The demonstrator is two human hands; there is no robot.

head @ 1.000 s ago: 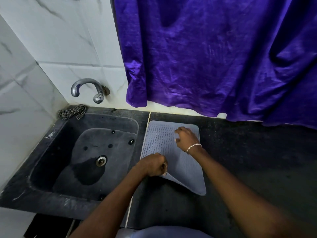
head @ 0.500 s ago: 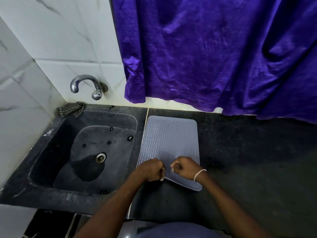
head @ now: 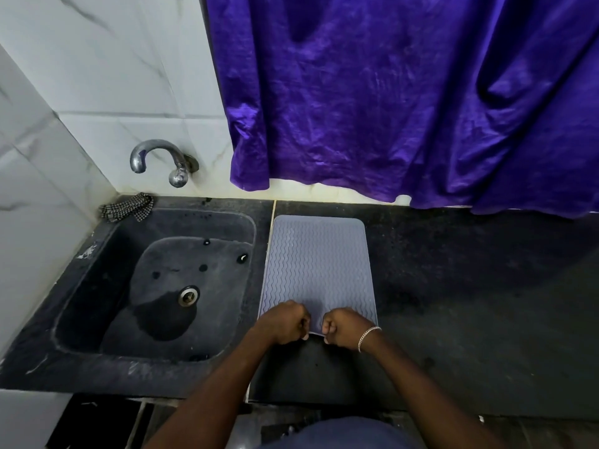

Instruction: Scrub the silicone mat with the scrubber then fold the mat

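The silicone mat (head: 317, 270) lies flat on the dark surface (head: 470, 303), just right of the sink (head: 155, 286), its wavy ribbed face up. Both hands are closed on its near edge: the left hand (head: 285, 322) and the right hand (head: 345, 328), side by side, each pinching the rim, which lifts slightly between them. No scrubber is in view, so scrubbing looks finished. Folding appears to be only starting; the mat is still fully spread, and the whole fold remains to do.
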